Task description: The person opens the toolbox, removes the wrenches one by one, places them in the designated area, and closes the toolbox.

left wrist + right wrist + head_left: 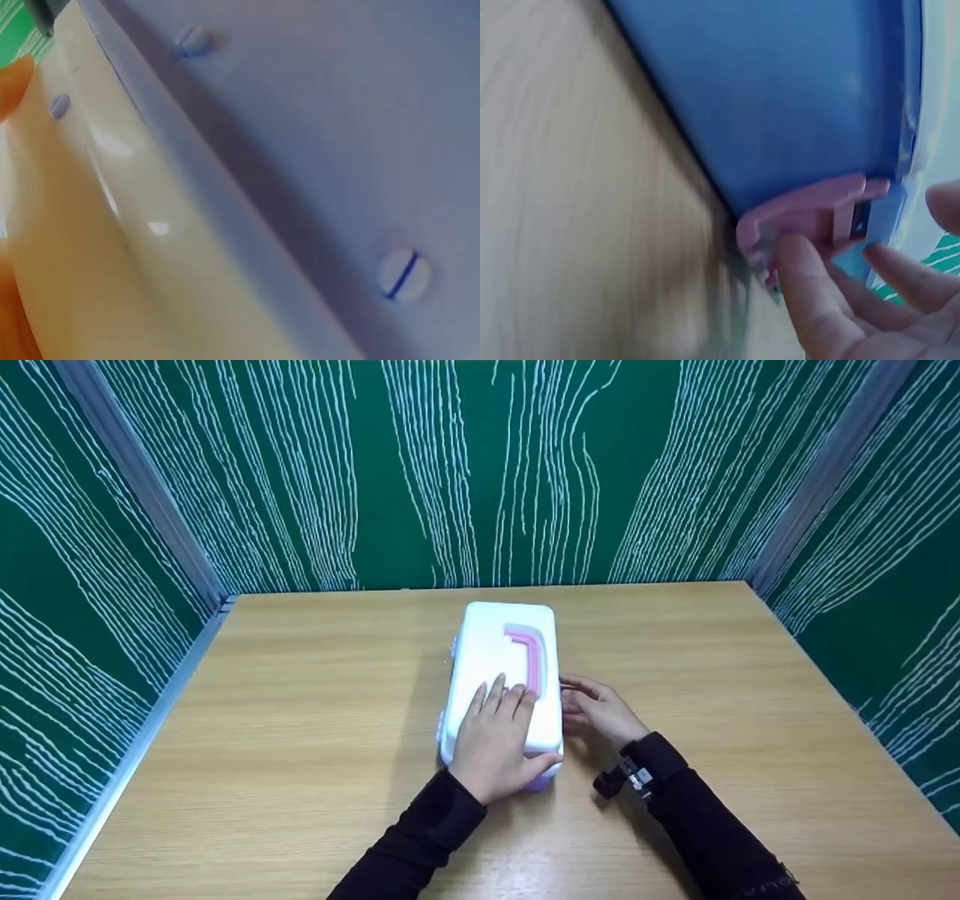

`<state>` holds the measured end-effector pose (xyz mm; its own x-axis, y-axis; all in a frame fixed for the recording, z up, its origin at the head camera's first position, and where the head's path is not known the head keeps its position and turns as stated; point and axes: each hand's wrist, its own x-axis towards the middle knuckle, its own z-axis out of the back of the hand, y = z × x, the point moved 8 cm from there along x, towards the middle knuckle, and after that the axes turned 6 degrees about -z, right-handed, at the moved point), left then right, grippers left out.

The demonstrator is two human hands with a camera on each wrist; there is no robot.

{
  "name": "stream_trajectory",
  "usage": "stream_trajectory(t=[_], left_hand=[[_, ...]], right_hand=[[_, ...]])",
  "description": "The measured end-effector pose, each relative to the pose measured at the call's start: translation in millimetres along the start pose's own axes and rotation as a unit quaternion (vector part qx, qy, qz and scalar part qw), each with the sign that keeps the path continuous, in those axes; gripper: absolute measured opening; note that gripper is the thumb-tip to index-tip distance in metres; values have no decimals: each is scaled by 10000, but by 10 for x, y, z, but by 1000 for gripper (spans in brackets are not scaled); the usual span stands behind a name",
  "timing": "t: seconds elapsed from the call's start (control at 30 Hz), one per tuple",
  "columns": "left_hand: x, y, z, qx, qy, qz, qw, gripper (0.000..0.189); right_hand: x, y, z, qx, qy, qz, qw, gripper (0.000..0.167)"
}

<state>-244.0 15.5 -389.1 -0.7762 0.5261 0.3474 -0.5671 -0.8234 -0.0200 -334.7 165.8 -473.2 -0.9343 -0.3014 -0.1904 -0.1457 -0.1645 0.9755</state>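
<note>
A box with a white lid [489,649] and a bluish-purple body [780,90] stands on the table, its long side running away from me. My left hand [491,746] lies on the near part of the lid with fingers spread, the thumb over the near right edge. The fingertips reach the pink-and-grey handle [535,660] set in the lid. At the box's right side is my right hand [604,709]. In the right wrist view one fingertip touches a pink latch [810,206] on that side, with the thumb apart from it.
The wooden table [300,697] extends on both sides of the box. Green walls with white wavy lines [420,472] enclose its back and sides, with metal posts [817,472] at the corners. Round pegs [405,275] stick out of the box in the left wrist view.
</note>
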Motion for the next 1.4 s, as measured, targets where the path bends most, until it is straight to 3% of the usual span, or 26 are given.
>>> stream_trajectory(t=[0.37,0.73,0.9,1.2,1.4], left_hand=[[-17,72,134,-425,-348,-18,9985,81],[-53,288,243,-1638,-338,444,9849,81],[-81,386,292,-2092,-452,604,9750,79],[-151,567,386,-2953,-737,911,9482,78],[-204,650,401,-3354,-816,1100,9321,78]], right_hand=[[6,-9,-37,-187,-255,-81,9995,54],[0,-8,-86,-94,-403,-236,9989,58],[-10,15,-96,-208,-459,-223,9985,57],[-31,78,-108,-643,-539,-112,9964,59],[-28,85,-120,-615,-454,-21,9971,59]])
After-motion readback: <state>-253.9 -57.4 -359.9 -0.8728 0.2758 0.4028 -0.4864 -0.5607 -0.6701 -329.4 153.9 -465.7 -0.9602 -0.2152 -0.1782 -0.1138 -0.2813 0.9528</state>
